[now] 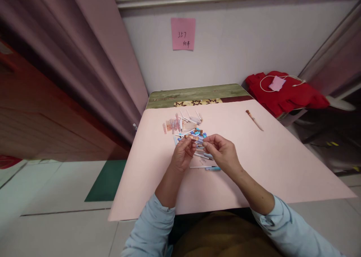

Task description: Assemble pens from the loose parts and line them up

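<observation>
Over the middle of the table, my left hand (184,154) pinches a small tan-and-brown pen part (193,137) between thumb and fingertips. My right hand (224,151) meets it from the other side, its thumb and forefinger closed close to the part's right end; what they grip is too small to make out. Behind and below the fingers lie loose blue and brown pen toppers (199,132), partly covered by the hands. Thin white pen refills (184,118) fan out farther back, beside a row of clear pinkish tubes (172,125). A blue pen piece (213,168) lies nearest me.
An assembled-looking tan pen with a brown top (254,120) lies apart on the right of the pink-covered table (146,174). Beyond the right back corner is red cloth (265,95) with a white cable (262,85). A curtain (113,54) hangs at the left, and a wall stands behind.
</observation>
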`<state>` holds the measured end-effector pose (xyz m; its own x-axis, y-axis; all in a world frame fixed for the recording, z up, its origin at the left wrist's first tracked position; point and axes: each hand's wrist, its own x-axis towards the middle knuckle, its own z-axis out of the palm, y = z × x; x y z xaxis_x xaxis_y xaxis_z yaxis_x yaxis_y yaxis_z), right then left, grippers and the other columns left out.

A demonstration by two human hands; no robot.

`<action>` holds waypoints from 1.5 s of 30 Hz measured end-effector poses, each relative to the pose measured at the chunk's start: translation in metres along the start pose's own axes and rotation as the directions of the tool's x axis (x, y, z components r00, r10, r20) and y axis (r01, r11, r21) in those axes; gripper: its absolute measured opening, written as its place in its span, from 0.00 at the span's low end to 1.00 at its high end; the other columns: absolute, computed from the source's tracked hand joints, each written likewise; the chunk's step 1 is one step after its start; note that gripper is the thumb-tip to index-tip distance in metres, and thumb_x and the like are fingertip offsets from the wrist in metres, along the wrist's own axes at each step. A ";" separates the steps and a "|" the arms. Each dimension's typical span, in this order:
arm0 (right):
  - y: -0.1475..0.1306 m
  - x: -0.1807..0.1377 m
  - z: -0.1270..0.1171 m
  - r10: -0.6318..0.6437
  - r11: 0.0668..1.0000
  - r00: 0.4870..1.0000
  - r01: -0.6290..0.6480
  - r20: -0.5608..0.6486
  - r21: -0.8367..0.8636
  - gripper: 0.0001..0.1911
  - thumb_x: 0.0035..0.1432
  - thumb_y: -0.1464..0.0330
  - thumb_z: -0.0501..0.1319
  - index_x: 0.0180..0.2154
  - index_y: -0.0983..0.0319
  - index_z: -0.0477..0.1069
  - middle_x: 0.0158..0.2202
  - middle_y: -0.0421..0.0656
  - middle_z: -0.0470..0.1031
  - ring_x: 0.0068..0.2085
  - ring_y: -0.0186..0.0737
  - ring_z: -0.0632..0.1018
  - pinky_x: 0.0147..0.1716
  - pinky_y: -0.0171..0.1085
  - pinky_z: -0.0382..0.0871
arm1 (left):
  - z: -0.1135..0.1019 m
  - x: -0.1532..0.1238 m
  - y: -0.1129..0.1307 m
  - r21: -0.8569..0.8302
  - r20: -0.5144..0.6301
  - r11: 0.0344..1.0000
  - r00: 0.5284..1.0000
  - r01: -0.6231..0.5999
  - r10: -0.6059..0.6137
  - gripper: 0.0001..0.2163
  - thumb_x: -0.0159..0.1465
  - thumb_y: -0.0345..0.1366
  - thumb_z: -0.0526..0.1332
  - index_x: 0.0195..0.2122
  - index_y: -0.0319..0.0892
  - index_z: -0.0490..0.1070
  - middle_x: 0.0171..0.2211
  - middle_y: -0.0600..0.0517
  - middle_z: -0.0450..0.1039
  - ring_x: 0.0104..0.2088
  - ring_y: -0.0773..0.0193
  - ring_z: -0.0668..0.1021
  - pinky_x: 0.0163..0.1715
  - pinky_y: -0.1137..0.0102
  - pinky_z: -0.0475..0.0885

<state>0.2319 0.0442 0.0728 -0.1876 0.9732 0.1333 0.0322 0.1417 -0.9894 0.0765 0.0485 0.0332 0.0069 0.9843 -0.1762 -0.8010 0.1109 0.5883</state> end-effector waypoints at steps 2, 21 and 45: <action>0.001 -0.001 0.000 -0.039 0.998 0.999 0.039 -0.014 -0.044 0.12 0.56 0.59 0.64 0.37 0.62 0.74 0.28 0.40 0.76 0.28 0.35 0.76 0.29 0.34 0.70 | 0.001 -0.001 0.000 0.018 0.012 1.000 1.000 0.016 -0.017 0.07 0.58 0.31 0.68 0.35 0.36 0.73 0.31 0.51 0.77 0.24 0.75 0.76 0.22 0.82 0.73; -0.011 -0.001 0.000 -0.221 0.890 0.975 0.197 -0.011 -0.411 0.09 0.58 0.62 0.61 0.33 0.60 0.76 0.31 0.42 0.79 0.30 0.36 0.76 0.33 0.34 0.70 | 0.004 -0.003 -0.003 0.017 0.015 0.996 0.996 0.085 -0.085 0.08 0.56 0.31 0.69 0.33 0.37 0.71 0.28 0.53 0.76 0.22 0.74 0.75 0.22 0.81 0.72; 0.017 0.003 -0.013 0.068 0.908 0.997 -0.042 0.047 -0.418 0.10 0.56 0.60 0.62 0.31 0.60 0.75 0.24 0.38 0.71 0.25 0.33 0.68 0.26 0.32 0.59 | -0.005 0.007 0.041 -0.227 -0.299 0.963 0.951 -0.148 0.076 0.11 0.70 0.28 0.50 0.38 0.34 0.73 0.33 0.45 0.79 0.24 0.76 0.76 0.24 0.85 0.73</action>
<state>0.2442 0.0514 0.0571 -0.2312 0.9708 0.0632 0.4472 0.1638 -0.8793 0.0411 0.0596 0.0518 -0.2328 0.9039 -0.3587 -0.9079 -0.0698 0.4133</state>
